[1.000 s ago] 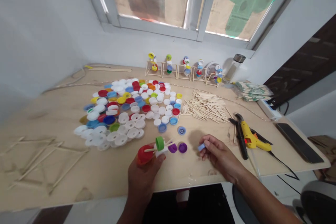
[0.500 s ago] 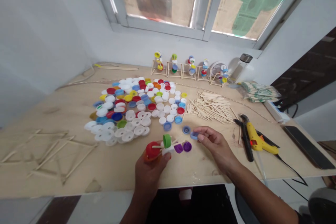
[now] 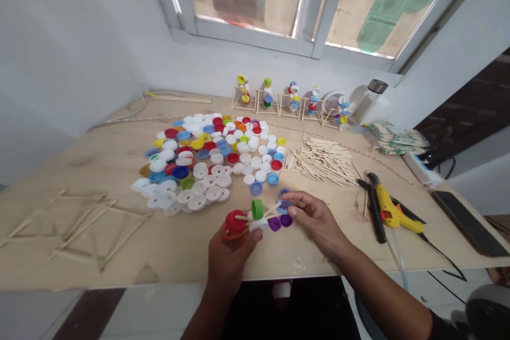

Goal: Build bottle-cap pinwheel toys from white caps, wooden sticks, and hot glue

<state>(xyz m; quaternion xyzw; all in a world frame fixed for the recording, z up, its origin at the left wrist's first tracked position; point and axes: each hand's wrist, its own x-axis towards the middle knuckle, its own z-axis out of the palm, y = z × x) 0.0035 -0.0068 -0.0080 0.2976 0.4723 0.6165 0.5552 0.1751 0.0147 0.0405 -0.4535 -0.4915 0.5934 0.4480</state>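
My left hand [image 3: 230, 255] is closed on a small pinwheel [image 3: 255, 218] made of thin wooden sticks and bottle caps: a white hub, a red cap on the left, a green cap on top and two purple caps on the right. My right hand [image 3: 314, 219] pinches a light blue cap [image 3: 283, 205] and holds it against a stick tip on the pinwheel's right side. Both hands hover just above the near edge of the wooden table [image 3: 95, 164].
A big heap of loose caps [image 3: 207, 162] lies behind the hands, with a pile of sticks [image 3: 322, 162] to its right. A yellow glue gun [image 3: 392, 212], pliers [image 3: 372, 207] and a phone [image 3: 468, 218] lie right. Finished pinwheels [image 3: 290, 98] line the wall. Stick frames [image 3: 79, 226] lie left.
My right hand carried the light blue cap leftward from the table's right to the pinwheel's stick tip. My left hand kept hold of the pinwheel.
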